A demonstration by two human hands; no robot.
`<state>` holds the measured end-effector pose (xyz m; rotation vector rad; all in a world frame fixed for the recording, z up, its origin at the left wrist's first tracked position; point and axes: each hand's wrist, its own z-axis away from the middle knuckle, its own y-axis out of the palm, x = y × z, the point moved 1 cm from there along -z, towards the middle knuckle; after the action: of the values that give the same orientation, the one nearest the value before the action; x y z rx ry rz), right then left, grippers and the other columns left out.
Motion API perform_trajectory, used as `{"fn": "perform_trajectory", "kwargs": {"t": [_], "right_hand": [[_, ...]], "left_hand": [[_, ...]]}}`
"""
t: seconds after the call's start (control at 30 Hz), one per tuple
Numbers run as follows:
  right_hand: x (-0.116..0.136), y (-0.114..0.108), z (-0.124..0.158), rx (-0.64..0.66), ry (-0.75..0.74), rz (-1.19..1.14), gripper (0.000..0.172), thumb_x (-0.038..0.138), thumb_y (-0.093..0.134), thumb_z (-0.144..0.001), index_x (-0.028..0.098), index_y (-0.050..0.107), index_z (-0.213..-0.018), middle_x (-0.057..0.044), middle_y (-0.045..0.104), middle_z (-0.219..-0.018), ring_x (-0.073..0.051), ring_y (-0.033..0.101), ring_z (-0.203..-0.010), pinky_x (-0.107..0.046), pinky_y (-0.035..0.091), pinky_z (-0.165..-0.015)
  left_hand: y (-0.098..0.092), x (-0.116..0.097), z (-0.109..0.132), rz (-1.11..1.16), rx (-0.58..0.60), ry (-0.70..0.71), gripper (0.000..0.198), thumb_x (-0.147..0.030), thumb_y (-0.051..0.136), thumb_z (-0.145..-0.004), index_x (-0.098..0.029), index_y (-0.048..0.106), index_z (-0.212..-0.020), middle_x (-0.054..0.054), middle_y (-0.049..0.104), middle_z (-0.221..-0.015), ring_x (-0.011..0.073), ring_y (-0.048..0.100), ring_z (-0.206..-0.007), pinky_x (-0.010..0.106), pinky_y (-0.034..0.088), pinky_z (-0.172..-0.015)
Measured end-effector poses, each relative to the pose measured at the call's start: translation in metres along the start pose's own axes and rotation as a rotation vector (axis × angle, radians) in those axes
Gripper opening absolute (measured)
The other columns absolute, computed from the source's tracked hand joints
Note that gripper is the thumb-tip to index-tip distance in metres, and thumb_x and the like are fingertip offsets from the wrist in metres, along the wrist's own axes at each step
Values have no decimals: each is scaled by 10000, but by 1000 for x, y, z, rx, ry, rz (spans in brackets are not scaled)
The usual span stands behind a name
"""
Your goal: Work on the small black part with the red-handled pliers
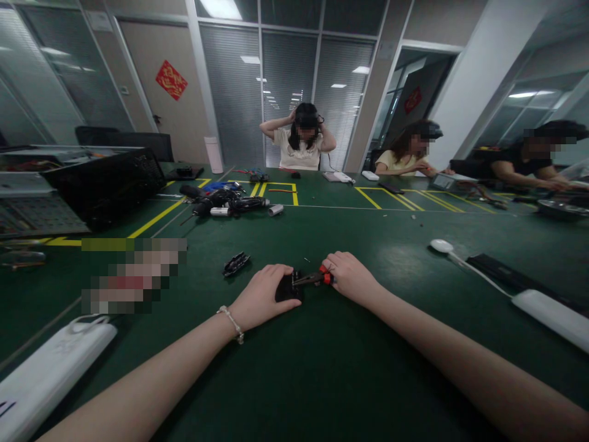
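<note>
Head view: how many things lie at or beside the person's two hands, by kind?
Black parts: 2, one under the left hand
Red-handled pliers: 1, in the right hand
Total: 3

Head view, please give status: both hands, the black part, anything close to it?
Left hand holds small black part down on table. Right hand grips red-handled pliers, tips at the part. Second black piece lies apart, to the left.

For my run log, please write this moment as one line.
left grip: presses black part on green table | right grip: holds red-handled pliers, tips at part | nearby: second black piece
</note>
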<state>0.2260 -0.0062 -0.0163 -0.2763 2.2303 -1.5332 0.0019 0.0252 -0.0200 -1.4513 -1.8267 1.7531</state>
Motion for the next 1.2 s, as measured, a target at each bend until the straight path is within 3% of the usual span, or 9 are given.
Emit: {"fn": "perform_trajectory", "kwargs": {"t": [1.2], "right_hand": [[-3,0,2,-13,2,-18,226,131,534,-644,142,526,-870,-68,533,-834,-179,454,-751,-288,338,-680]], "left_hand": [[0,1,1,16,-5,-5,539,-489,590,-692,-224,427,-1132,59,497,-1134,253,452,-1047,394,363,-875]]}}
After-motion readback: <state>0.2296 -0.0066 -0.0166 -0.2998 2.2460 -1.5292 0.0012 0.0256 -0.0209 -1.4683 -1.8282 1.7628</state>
